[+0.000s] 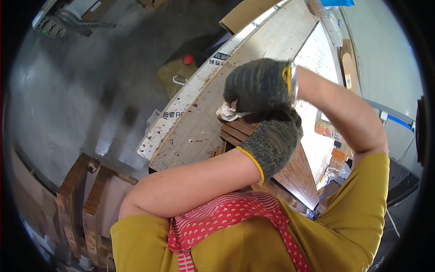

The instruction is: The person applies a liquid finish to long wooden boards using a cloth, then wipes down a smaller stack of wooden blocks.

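My right hand (257, 86), in a dark grey knit glove with a yellow cuff, is closed on a crumpled white rag (229, 112). The rag sits at the far left end of a stack of brown wood-grain boards (297, 173). Just below, my left hand (277, 144) wears a matching glove and lies over the boards, close beneath the right one. Its fingers are turned away and partly covered, so their grip does not show. The boards rest on a pale, stained workbench (186, 140).
More brown boards (93, 213) stand on edge at the lower left. Beyond the bench's left edge, a yellowish jerrycan (170, 78) with a red cap is on the grey floor. A cardboard box (244, 16) is at the far end. An orange-labelled can (324, 128) stands to the right.
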Available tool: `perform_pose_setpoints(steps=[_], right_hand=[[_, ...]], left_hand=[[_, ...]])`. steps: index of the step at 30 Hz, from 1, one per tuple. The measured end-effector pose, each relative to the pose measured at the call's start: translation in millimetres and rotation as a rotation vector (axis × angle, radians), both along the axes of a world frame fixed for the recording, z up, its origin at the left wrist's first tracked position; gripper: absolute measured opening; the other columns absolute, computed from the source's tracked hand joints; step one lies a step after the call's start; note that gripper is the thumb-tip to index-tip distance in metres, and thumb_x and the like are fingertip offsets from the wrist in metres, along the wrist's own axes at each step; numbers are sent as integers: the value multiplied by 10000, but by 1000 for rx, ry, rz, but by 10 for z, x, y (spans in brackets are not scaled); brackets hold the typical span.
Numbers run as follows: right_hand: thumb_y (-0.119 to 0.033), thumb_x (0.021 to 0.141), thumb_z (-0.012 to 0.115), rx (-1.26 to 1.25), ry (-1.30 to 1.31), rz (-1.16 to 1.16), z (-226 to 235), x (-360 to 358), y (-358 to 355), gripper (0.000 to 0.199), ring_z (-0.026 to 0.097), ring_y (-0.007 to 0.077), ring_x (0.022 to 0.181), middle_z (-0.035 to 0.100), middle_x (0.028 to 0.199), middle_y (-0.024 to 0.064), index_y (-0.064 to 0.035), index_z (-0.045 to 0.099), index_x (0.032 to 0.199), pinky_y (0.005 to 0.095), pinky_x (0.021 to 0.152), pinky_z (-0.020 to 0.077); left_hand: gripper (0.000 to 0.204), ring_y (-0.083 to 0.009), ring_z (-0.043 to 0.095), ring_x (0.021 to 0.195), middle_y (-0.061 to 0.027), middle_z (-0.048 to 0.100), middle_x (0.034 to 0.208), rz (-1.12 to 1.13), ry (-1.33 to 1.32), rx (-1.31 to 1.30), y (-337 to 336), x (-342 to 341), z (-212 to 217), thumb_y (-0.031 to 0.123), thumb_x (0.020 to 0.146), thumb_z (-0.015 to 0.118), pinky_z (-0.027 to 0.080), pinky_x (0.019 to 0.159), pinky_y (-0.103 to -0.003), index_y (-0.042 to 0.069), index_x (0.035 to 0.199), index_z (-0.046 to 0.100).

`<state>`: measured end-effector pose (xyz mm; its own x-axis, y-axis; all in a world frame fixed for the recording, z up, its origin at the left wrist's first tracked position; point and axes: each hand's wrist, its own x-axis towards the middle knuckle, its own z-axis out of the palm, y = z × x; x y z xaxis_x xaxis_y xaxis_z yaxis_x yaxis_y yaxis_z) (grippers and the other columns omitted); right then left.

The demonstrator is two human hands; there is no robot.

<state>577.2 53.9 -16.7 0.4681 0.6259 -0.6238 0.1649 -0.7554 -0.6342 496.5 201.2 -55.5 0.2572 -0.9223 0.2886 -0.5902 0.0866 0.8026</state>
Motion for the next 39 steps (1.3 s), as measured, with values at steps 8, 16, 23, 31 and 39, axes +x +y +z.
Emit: perform_pose_setpoints(steps=[8, 16, 23, 31, 39], right_hand=[[-195, 924, 695, -157, -620, -363, 889, -1010, -1201, 377, 682, 273, 1054, 693, 1183, 186, -39, 660, 1265, 395, 924, 562], [-85, 933, 684, -359, -317, -1879, 277, -3641, -624, 262, 630, 150, 971, 710, 1056, 96, 41, 672, 1162, 300, 883, 497], [-88, 916, 691, -322, -783, -1657, -222, -3919, -429, 198, 642, 321, 1008, 691, 1086, 165, 7, 705, 1090, 376, 924, 498], [-81, 917, 652, -407, -925, -1494, -253, -3787, -456, 148, 657, 368, 954, 694, 1055, 187, -2, 717, 1025, 410, 845, 529], [-54, 845, 670, -479, -961, -1513, -251, -3702, -493, 217, 667, 391, 976, 695, 1097, 213, -23, 740, 1047, 423, 867, 545]], left_hand=[[321, -318, 579, 1103, -127, 608, 1206, 37, -269, -158, 391, 329, 147, 282, 887, 659, 451, 1022, -481, 110, 1157, 657], [358, -354, 538, 1232, -138, 584, 1340, 11, -458, 9, 1883, 243, 119, 233, 875, 699, 410, 1078, -530, 249, 1230, 659], [306, -343, 608, 1118, -90, 628, 1116, 15, -603, -33, 1598, -84, -46, 226, 702, 750, 423, 1035, -575, 220, 1007, 735], [721, -372, 333, 1460, -173, 339, 1567, 218, -567, 69, 1428, -71, -13, 409, 862, 730, 306, 1170, -563, 244, 1500, 438], [1369, -312, 418, 1382, -209, 373, 1523, 278, 361, 118, 1158, -109, -153, 368, 567, 977, 391, 1131, -421, -25, 1568, 130]])
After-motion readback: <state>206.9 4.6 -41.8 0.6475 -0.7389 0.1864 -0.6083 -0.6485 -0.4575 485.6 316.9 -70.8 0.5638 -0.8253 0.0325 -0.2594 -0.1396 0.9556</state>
